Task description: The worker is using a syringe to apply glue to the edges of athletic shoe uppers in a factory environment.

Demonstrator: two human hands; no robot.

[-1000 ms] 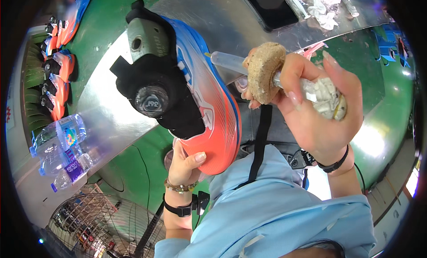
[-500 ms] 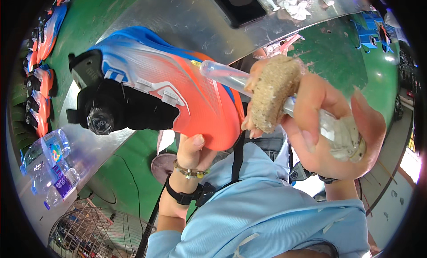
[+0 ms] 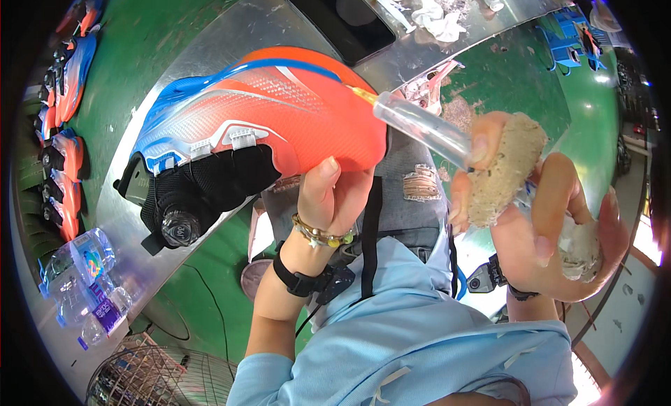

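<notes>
My left hand point(image 3: 330, 196) grips an orange and blue sports shoe point(image 3: 265, 126) from below at its toe end, side turned up, its black collar and round dial point(image 3: 180, 228) pointing left. My right hand point(image 3: 538, 217) holds a clear plastic syringe-like tube point(image 3: 419, 126), a rough tan sponge block point(image 3: 503, 168) and a crumpled whitish rag point(image 3: 580, 245) together. The tube's yellow tip touches the shoe's upper near the toe.
A metal worktable point(image 3: 231, 35) carries a black phone point(image 3: 342, 18) and crumpled white rags point(image 3: 433, 14). Plastic water bottles point(image 3: 80, 280) lie at the left, a wire fan guard point(image 3: 161, 378) below. More orange and blue shoes point(image 3: 66, 126) line the green floor at far left.
The shoe has been turned and tilted, from sole side up to its orange side facing up. My right hand has moved right and lower, and the tube tip now meets the toe area.
</notes>
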